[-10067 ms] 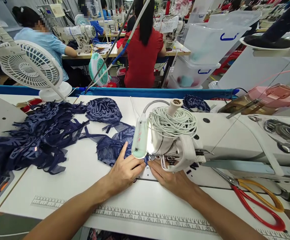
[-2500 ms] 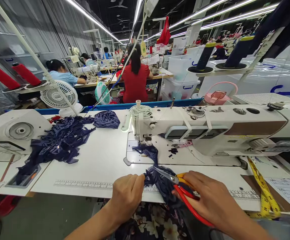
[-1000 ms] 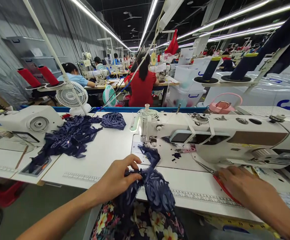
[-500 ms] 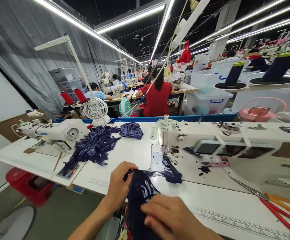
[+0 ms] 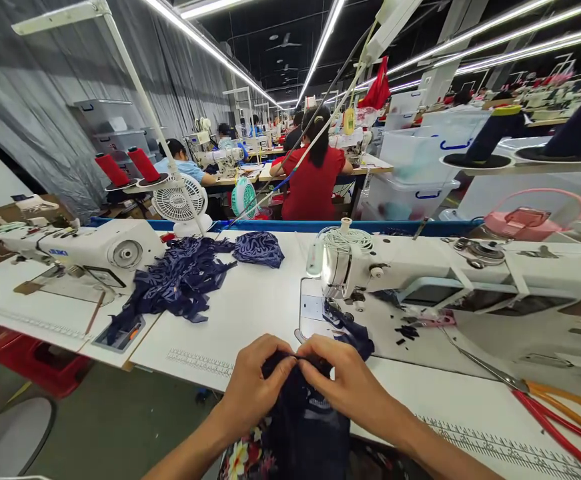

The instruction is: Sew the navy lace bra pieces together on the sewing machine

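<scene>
A dark navy piece of patterned fabric [image 5: 310, 427] hangs from both hands over the table's front edge and my lap. My left hand [image 5: 260, 380] pinches its top edge between thumb and fingers. Right beside it, my right hand [image 5: 343, 377] pinches the same edge, the fingertips of both hands nearly touching. Just beyond the hands, a sewing machine [image 5: 340, 267] stands with its needle area over a metal plate [image 5: 312, 307]. A navy fabric strip [image 5: 355, 337] lies by the presser foot.
Navy fabric pieces [image 5: 180, 277] lie heaped at left, near a folded bundle [image 5: 259, 249]. A second sewing machine [image 5: 85, 250] stands further left. Scissors [image 5: 500, 375] with orange and red handles lie at right. A white fan [image 5: 180, 200] and a person in red [image 5: 313, 180] are beyond.
My right hand has moved up from the fabric's lower part to its top edge, meeting my left hand. The fabric now hangs down between them. The view has shifted slightly.
</scene>
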Available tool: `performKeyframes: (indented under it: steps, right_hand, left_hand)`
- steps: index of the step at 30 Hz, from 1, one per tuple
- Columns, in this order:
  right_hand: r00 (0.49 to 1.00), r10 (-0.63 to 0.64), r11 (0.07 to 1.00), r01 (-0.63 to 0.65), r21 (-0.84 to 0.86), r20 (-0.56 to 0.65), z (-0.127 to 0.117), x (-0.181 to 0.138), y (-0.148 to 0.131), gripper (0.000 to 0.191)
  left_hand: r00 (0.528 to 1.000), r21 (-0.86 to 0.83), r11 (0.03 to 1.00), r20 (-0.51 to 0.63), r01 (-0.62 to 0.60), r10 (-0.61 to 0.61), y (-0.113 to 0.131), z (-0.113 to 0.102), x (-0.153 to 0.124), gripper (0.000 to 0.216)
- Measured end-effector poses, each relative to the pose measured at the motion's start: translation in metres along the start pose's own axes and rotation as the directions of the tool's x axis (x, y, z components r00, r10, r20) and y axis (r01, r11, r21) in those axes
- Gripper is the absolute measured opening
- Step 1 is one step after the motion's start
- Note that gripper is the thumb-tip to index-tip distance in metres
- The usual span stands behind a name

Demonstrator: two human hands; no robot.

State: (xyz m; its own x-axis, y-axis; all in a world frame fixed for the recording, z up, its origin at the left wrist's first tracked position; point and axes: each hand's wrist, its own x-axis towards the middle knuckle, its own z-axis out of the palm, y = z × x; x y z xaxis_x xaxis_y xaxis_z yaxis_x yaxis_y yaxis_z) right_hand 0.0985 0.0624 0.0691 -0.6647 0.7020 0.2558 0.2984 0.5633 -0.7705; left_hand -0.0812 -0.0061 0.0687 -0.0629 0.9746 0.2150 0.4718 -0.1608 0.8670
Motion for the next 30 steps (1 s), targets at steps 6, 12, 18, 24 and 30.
performKeyframes:
  steps: [6,12,18,24,30]
  right_hand:
    - [0.985,0.049,0.998,-0.055,0.031,0.163,-0.021,0.001,0.008,0.025]
    - [0.984,0.029,0.998,-0.038,0.048,0.173,-0.021,0.001,0.014,0.023]
    - [0.988,-0.154,0.983,0.155,-0.098,0.016,-0.015,-0.006,0.010,0.018]
    - [0.975,-0.216,0.968,0.208,-0.141,-0.046,-0.009,-0.009,0.010,0.017]
    - [0.985,-0.155,0.986,0.149,-0.075,-0.080,-0.002,-0.009,0.013,0.015]
  left_hand:
    - [0.971,-0.157,0.969,0.178,0.188,-0.160,-0.008,0.004,0.010,0.028]
    - [0.966,-0.199,0.969,0.238,0.149,-0.100,-0.007,0.005,0.015,0.022]
    - [0.988,0.004,0.995,0.118,-0.103,0.102,-0.017,0.009,0.012,0.019]
    - [0.967,0.099,0.963,0.001,-0.252,0.253,-0.023,0.014,0.007,0.013]
    - [0.931,0.413,0.891,-0.212,-0.190,0.297,-0.001,0.027,-0.014,0.016]
